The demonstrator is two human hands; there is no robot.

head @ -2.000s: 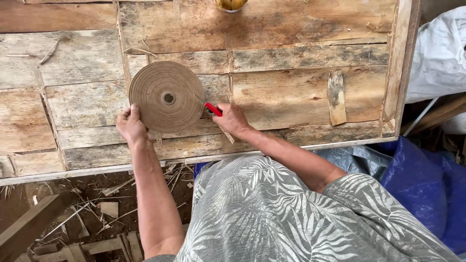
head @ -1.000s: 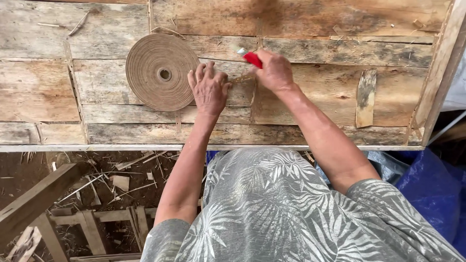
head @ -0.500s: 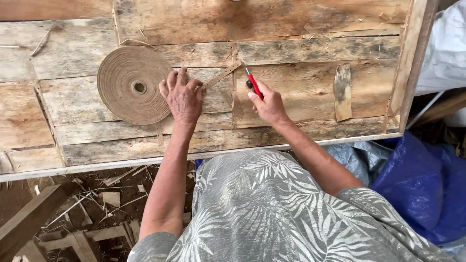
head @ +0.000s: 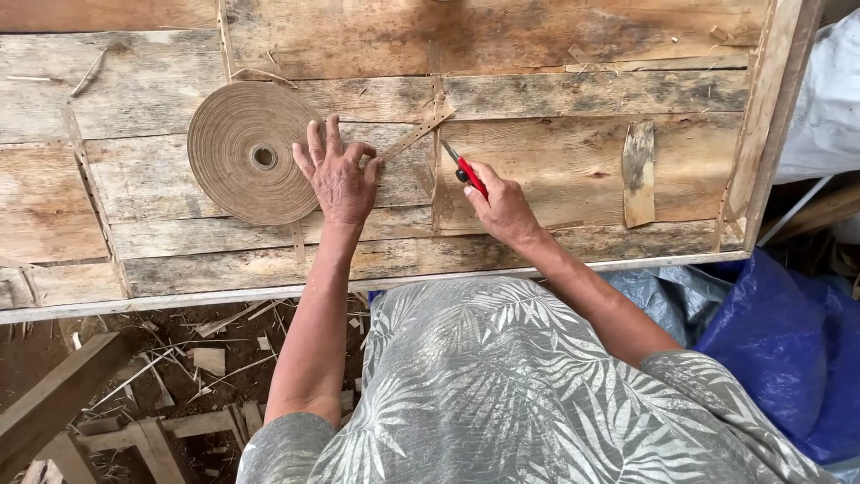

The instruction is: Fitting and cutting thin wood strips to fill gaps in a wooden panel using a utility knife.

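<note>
1. nearest the camera, at the bottom of the frame, the person's grey leaf-print shirt fills the lower centre, with one crumpled blue plastic sheet at lower right and wood scraps scattered on the ground at lower left.
2. the right hand, centre right, is wrapped tight around one red-handled cutter, its short blade pointing to the upper left and tipping onto the thin strip.
3. the left hand, centre, lies flat and wide open, fingers spread, palm pressing on the boards; its little-finger side touches the edge of the roll, and its thumb rests at the near end of the strip.
4. one thin pale strip runs diagonally between the two hands, flat on the wood.
5. one flat round roll of tan band, tightly coiled with a small centre hole, lies at centre left.
6. beyond, the worktable is rough, weathered planks, grey and brown, with one loose bark-like piece at right.
</note>
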